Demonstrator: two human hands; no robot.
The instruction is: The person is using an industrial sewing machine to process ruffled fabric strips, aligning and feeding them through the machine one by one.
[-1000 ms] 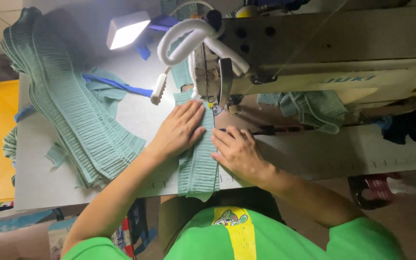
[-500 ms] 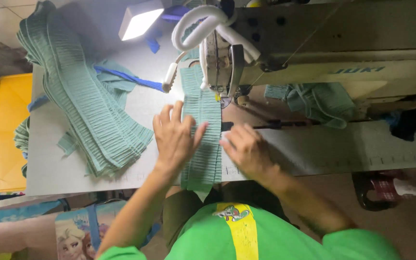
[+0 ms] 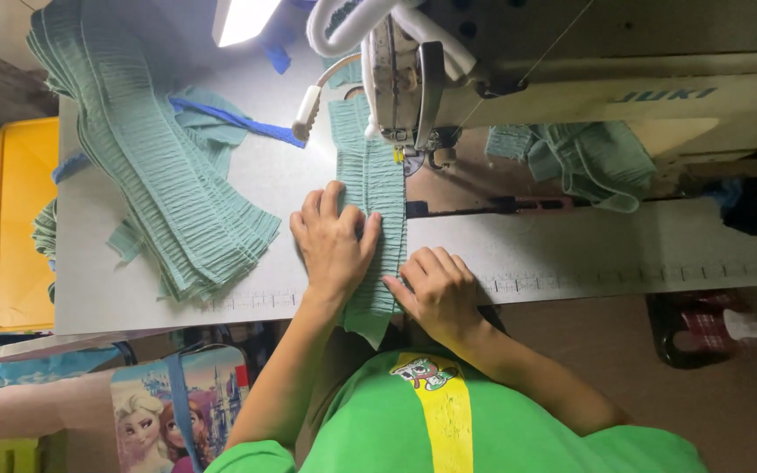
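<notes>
A long strip of green ruched fabric (image 3: 377,188) lies on the grey sewing table (image 3: 589,250) and runs under the head of the sewing machine (image 3: 519,70). My left hand (image 3: 333,241) lies flat on the strip's left side, fingers spread. My right hand (image 3: 438,289) presses the strip's near part at the table's front edge, fingers curled. The strip's loose end (image 3: 368,324) hangs over that edge.
A thick stack of similar green ruched strips (image 3: 155,166) lies on the table's left part, with a blue strip (image 3: 238,123) beside it. A yellow bin (image 3: 21,223) stands at the left. More green fabric (image 3: 584,162) is bunched behind the machine. A lamp (image 3: 243,17) shines above.
Both hands have slid back toward the table's front edge along the strip. The strip now shows longer between my hands and the machine's needle.
</notes>
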